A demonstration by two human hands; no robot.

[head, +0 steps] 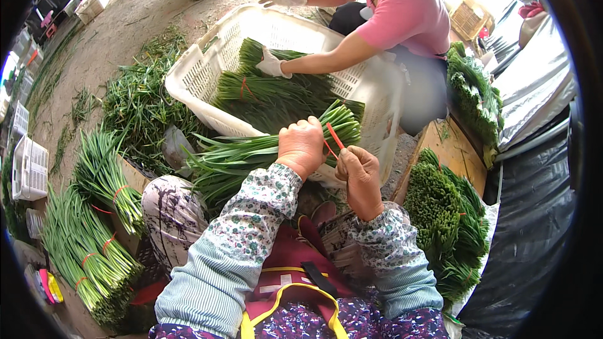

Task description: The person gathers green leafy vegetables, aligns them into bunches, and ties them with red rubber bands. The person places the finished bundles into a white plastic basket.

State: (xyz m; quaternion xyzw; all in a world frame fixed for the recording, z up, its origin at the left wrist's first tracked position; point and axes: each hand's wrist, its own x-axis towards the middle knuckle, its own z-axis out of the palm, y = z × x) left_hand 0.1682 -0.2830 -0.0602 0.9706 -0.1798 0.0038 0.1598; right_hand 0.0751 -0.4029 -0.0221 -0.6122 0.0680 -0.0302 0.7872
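My left hand (301,146) is wrapped around a loose bunch of garlic chives (235,153), held level above my lap. The cut stem ends point right and the leaf tips left. Between the thumb and fingers of my right hand (360,179) is a red tie (335,136), pulled taut beside the stems. Part of the tie passes behind the bunch, where I cannot follow it. Just beyond my hands stands a white plastic crate (198,89) with tied chive bundles (264,94) in it. Another person's gloved hand (273,63) rests on those bundles.
A person in a pink top (410,9) crouches across the crate. Tied chives (94,263) lie at my left and more bundles (438,207) at my right. Leaf trimmings (141,103) cover the ground beside the crate. Black plastic sheeting (527,226) hangs at the right.
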